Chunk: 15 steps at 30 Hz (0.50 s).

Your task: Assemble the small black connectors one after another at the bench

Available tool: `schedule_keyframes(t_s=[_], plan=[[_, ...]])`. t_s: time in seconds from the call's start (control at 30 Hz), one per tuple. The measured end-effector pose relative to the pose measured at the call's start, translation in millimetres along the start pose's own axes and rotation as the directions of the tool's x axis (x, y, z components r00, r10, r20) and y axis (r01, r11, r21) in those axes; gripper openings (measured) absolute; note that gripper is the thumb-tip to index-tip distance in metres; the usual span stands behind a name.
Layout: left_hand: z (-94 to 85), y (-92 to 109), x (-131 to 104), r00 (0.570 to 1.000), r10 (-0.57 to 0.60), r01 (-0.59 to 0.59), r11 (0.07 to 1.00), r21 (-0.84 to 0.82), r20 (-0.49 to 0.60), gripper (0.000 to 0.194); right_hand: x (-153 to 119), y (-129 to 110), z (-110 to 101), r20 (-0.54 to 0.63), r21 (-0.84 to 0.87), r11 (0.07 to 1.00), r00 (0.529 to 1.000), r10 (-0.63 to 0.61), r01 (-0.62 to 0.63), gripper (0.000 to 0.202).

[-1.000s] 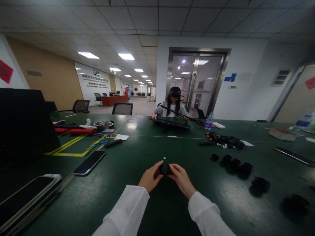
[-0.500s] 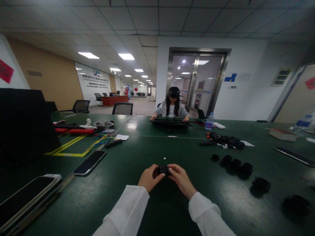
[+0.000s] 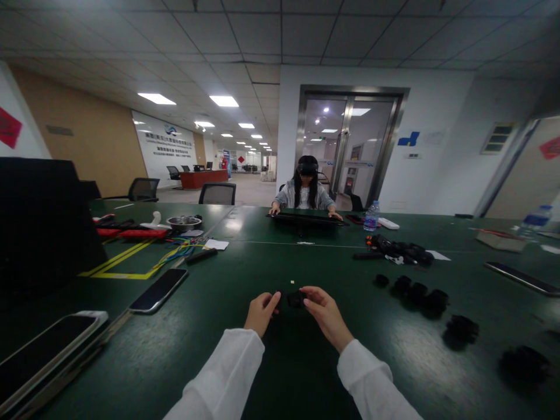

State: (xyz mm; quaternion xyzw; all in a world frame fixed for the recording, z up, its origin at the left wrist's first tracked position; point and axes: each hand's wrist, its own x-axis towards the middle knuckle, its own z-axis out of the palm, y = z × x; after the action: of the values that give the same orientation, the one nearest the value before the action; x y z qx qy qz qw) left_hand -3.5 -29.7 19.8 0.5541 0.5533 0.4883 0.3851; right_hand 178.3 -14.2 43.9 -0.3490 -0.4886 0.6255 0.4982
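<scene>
Between the thumb and fingers of my right hand [image 3: 324, 309] is a small black part [image 3: 296, 299], held just above the green table [image 3: 245, 268]. My left hand [image 3: 261, 312] is closed in a pinch, a short gap to the left of that part. Something dark shows at its fingertips, too small to make out. A tiny pale piece [image 3: 292, 282] lies on the table just beyond my hands. Several black ring-like parts [image 3: 417, 291] stand in a slanting row to the right.
A phone [image 3: 160, 290] and a larger device [image 3: 48, 356] lie at left, near a black box [image 3: 44, 216], wires and a metal bowl [image 3: 184, 222]. Across the table a person [image 3: 308, 192] holds a dark flat panel [image 3: 306, 220]. A bottle [image 3: 371, 216] stands at right.
My hands have moved apart; the black part that both held is now with my right hand only. The person across has shifted the flat panel slightly.
</scene>
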Motion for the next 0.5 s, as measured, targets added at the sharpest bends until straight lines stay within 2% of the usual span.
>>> schedule_keyframes(t_s=[0.13, 0.23, 0.3, 0.37, 0.43, 0.5], plan=[[-3.3, -7.1, 9.2, 0.989, -0.143, 0.125, 0.950, -0.286, -0.044, 0.054, 9.7, -0.3, -16.4, -0.113, 0.025, 0.997, 0.991, -0.065, 0.068, 0.033], [-6.1, -12.2, 17.8, 0.958, -0.277, 0.200, 0.840, -0.505, -0.080, 0.052, 21.6, -0.5, -46.1, -0.240, -0.067, 0.985, 0.955, -0.173, 0.161, 0.035], [-8.6, -12.1, 20.3, 0.937, -0.341, 0.222, 0.757, -0.615, -0.082, 0.048, 27.1, -4.1, -73.2, -0.362, -0.213, 0.957, 0.893, -0.266, 0.199, 0.036], [-11.9, -9.1, 19.6, 0.927, -0.367, 0.211, 0.687, -0.695, -0.081, 0.045, 28.4, -10.8, -103.2, -0.474, -0.403, 0.899, 0.801, -0.366, 0.172, 0.037], [-15.6, -4.9, 17.3, 0.922, -0.378, 0.186, 0.625, -0.758, -0.086, 0.042, 25.2, -18.9, -133.4, -0.551, -0.579, 0.812, 0.699, -0.456, 0.074, 0.037], [-19.5, -1.8, 15.6, 0.909, -0.406, 0.168, 0.558, -0.813, -0.091, 0.041, 19.1, -26.4, -160.5, -0.569, -0.730, 0.679, 0.612, -0.549, -0.070, 0.037]])
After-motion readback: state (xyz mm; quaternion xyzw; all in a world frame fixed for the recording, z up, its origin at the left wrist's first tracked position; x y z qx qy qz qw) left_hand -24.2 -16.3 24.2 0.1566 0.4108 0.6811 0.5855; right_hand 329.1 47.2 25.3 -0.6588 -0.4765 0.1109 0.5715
